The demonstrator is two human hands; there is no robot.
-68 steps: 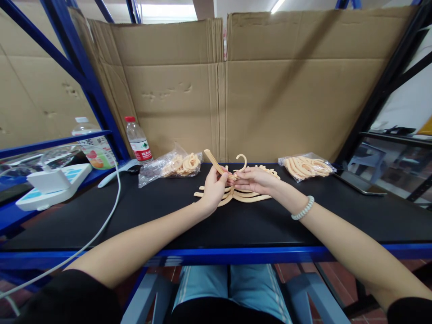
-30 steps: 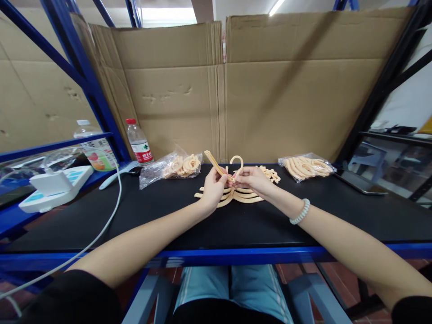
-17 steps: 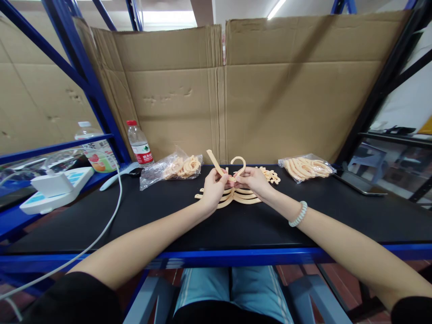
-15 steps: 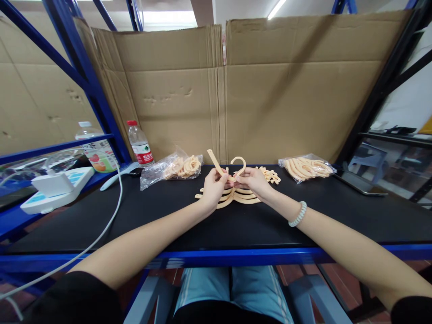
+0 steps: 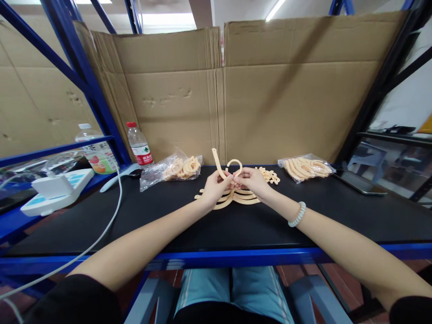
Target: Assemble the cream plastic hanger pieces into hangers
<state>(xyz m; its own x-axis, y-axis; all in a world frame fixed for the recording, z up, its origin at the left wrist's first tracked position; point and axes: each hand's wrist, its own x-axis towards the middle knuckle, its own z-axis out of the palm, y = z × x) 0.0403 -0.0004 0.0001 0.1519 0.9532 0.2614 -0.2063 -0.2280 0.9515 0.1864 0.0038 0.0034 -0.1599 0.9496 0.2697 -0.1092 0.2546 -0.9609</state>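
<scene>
My left hand (image 5: 217,188) is closed on a cream plastic hanger arm (image 5: 216,161), whose flat end sticks up to the upper left. In my right hand (image 5: 252,181) a cream hanger hook (image 5: 235,162) is pinched, its curve standing up above the fingers. Both hands' fingertips meet where the two pieces come together; the fingers hide the joint. Below and behind the hands, several cream hangers (image 5: 245,201) lie stacked on the black tabletop (image 5: 162,225). A heap of small cream pieces (image 5: 270,175) lies just beyond my right hand.
A clear bag of cream hooks (image 5: 184,167) lies left of the hands, a bag of hanger arms (image 5: 305,168) to the right. A red-capped bottle (image 5: 140,146), a white power strip (image 5: 57,191) and its cable (image 5: 111,220) are at left. A phone-like tablet (image 5: 361,182) lies far right. Cardboard (image 5: 286,99) stands behind.
The hanger arm in my left hand has swung more upright, its free end shifting right. The hook has tilted slightly and dropped a little. Both hands stay together over the stack.
</scene>
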